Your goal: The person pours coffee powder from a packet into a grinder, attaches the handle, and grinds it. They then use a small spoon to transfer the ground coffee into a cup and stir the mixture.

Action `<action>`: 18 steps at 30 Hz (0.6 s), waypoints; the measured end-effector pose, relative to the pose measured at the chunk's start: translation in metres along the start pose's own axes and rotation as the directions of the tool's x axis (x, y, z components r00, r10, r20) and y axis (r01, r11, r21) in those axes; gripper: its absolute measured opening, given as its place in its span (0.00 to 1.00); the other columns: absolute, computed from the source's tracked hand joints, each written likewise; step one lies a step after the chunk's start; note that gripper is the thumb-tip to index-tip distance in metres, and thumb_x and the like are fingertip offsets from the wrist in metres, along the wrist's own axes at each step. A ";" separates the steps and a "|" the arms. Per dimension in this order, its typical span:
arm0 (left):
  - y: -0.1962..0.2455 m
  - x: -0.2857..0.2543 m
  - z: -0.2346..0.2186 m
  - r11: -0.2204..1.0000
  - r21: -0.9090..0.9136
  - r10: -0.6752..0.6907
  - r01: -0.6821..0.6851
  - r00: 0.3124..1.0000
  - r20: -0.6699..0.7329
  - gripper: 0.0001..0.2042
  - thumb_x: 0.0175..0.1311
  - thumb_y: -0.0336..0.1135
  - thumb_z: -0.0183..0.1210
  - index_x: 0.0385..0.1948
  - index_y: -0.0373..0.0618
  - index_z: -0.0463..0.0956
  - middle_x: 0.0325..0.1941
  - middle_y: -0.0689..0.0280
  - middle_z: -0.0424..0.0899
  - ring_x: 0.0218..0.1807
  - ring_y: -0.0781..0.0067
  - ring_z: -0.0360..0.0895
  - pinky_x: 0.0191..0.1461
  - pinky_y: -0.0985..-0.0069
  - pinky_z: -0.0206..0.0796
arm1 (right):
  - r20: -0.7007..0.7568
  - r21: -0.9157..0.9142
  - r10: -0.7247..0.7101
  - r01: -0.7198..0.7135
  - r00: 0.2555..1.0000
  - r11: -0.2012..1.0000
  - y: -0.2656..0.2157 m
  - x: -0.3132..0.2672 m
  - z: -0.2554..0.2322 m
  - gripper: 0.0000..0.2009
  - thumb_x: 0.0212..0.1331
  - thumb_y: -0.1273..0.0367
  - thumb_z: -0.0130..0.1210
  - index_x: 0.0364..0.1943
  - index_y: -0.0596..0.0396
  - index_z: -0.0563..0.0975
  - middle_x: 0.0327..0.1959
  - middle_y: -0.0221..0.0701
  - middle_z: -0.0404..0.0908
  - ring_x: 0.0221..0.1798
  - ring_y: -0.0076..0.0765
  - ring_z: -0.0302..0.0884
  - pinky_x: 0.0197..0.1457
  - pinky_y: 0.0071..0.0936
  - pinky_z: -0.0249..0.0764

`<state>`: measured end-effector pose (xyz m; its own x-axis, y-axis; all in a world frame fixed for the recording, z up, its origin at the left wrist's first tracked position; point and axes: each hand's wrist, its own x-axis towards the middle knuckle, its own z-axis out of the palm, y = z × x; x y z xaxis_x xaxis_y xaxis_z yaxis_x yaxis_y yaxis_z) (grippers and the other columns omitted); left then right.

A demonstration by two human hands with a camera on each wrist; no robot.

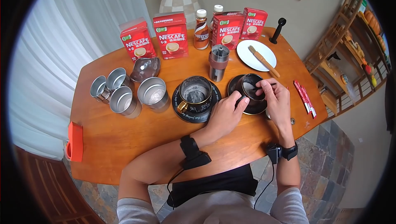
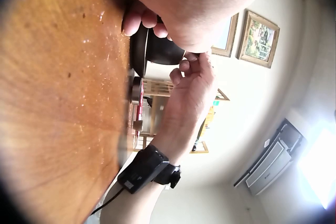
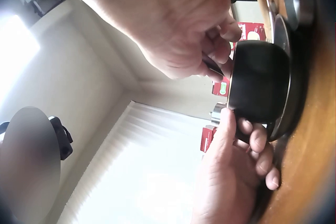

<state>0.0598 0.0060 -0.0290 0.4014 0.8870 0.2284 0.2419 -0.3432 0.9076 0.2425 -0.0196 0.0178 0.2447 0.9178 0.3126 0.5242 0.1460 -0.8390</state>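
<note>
A small black cup (image 1: 248,84) stands on a black saucer (image 1: 256,111). My left hand (image 1: 226,116) grips the cup at its handle side; in the right wrist view the thumb of the left hand (image 3: 226,169) touches the rim of the cup (image 3: 260,79). Over the opening, my right hand (image 1: 277,102) pinches a thin dark utensil, whose lower end is hard to make out. The left wrist view has the right hand (image 2: 188,98) beyond the cup (image 2: 164,50), and the left hand (image 2: 184,3) partly covers it.
Left of the hands, a larger black cup (image 1: 195,90) sits on its saucer, beside several metal cups (image 1: 153,94). Behind are a grinder (image 1: 218,64), red boxes (image 1: 171,38), bottles (image 1: 201,32) and a white plate (image 1: 246,55) with a brush (image 1: 264,61). Red sachets (image 1: 304,98) lie right.
</note>
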 end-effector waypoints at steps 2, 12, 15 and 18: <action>-0.001 0.000 0.001 1.000 -0.009 0.016 -0.016 1.000 -0.009 0.17 0.79 0.43 0.57 0.35 0.36 0.72 0.25 0.51 0.74 0.26 0.58 0.69 0.34 0.60 0.64 | -0.006 0.043 0.000 0.000 1.000 0.999 0.002 0.001 0.001 0.15 0.77 0.63 0.55 0.42 0.60 0.86 0.27 0.30 0.87 0.29 0.19 0.77 0.33 0.22 0.69; 0.001 0.000 0.000 1.000 0.001 0.009 -0.009 1.000 -0.001 0.16 0.79 0.42 0.57 0.37 0.36 0.73 0.24 0.51 0.73 0.25 0.57 0.67 0.33 0.61 0.63 | -0.074 0.168 -0.024 0.036 0.997 0.985 0.008 0.006 -0.004 0.15 0.77 0.62 0.56 0.40 0.59 0.87 0.27 0.27 0.87 0.26 0.15 0.72 0.30 0.20 0.64; 0.000 0.000 0.000 1.000 0.010 0.013 -0.013 1.000 -0.005 0.16 0.79 0.42 0.57 0.37 0.36 0.73 0.24 0.52 0.72 0.26 0.59 0.66 0.33 0.61 0.63 | -0.105 0.035 -0.020 0.024 0.994 0.999 0.008 0.009 -0.005 0.15 0.77 0.62 0.56 0.41 0.60 0.87 0.27 0.29 0.87 0.27 0.18 0.75 0.31 0.23 0.66; 0.000 0.000 0.000 1.000 0.009 0.022 -0.022 1.000 0.004 0.15 0.79 0.42 0.57 0.38 0.37 0.72 0.26 0.49 0.75 0.29 0.51 0.71 0.35 0.57 0.65 | -0.114 -0.052 0.000 -0.006 0.994 0.999 0.003 0.009 -0.002 0.15 0.77 0.63 0.56 0.41 0.60 0.87 0.27 0.31 0.87 0.28 0.21 0.78 0.33 0.26 0.70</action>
<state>0.0598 0.0059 -0.0287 0.4099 0.8782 0.2465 0.2412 -0.3650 0.8992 0.2476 -0.0119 0.0188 0.3357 0.8698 0.3616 0.5644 0.1216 -0.8165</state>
